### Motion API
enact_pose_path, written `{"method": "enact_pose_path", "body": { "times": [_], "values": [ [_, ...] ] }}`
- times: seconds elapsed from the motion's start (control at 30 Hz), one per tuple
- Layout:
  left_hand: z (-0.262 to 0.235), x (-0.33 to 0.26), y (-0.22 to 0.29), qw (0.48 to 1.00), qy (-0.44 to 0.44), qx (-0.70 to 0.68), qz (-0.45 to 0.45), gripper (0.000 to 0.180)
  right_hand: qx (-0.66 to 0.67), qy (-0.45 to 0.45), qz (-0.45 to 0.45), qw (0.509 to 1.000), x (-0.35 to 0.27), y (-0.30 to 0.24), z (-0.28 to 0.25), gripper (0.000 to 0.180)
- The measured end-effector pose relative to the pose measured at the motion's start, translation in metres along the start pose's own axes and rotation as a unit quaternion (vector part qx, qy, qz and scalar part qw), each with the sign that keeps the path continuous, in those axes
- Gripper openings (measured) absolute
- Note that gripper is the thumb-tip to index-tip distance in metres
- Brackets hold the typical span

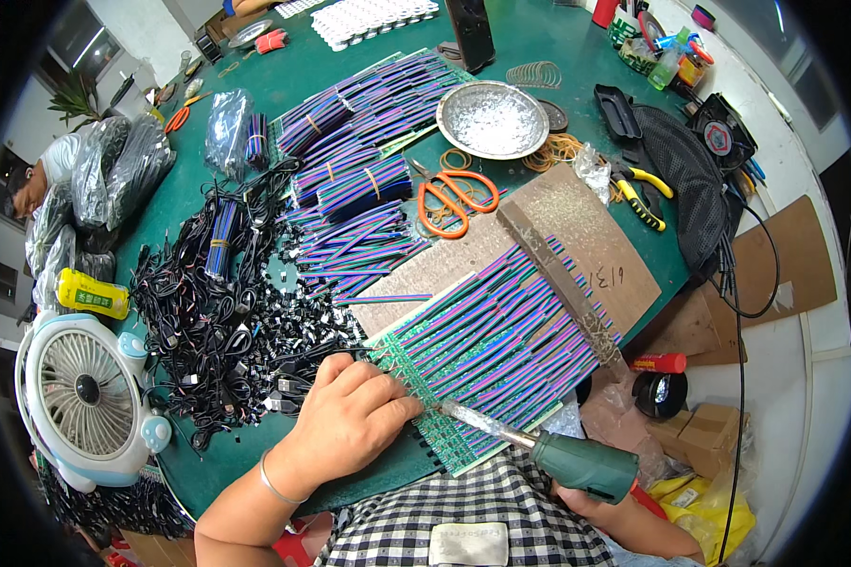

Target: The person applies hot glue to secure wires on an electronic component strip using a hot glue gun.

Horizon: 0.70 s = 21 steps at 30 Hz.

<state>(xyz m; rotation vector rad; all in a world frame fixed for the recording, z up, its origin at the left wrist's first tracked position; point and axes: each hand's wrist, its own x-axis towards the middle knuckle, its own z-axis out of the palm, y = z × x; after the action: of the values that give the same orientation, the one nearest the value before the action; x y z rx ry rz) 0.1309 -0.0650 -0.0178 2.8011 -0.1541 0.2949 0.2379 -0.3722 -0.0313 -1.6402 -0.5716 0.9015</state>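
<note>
The table (539,47) is dark green. On it, the ribbon wires (501,340) run in purple, blue and green stripes over a green board (444,444). Behind them lie orange scissors (454,203); left, black cables (217,321). The iron's (577,463) handle is green, the shirt (482,510) black-and-white checked.

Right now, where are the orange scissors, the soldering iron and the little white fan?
orange scissors (456,201): head view, on the orange handle loops.
soldering iron (577,463): head view, on its green handle, in the right hand.
white fan (85,389): head view, on the round front grille.
</note>
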Motion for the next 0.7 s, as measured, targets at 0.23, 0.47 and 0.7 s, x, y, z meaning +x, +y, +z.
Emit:
{"method": "enact_pose_path", "body": {
  "times": [0.23, 0.47, 0.7],
  "values": [
    [0.001, -0.0017, 0.004, 1.0, 0.015, 0.002, -0.007, 0.019, -0.035, -0.017, -0.011, 0.999, -0.0025, 0.0108, -0.0024, 0.032],
    [0.0017, -0.0028, 0.003, 1.0, 0.015, -0.002, 0.0, 0.019, -0.024, -0.009, -0.003, 1.0, -0.0036, 0.0097, -0.0011, 0.031],
    [0.0016, -0.0008, 0.0017, 1.0, 0.009, 0.004, 0.006, 0.018, -0.004, 0.022, 0.001, 1.0, -0.0019, 0.0032, 0.0037, 0.029]
  ]
}}
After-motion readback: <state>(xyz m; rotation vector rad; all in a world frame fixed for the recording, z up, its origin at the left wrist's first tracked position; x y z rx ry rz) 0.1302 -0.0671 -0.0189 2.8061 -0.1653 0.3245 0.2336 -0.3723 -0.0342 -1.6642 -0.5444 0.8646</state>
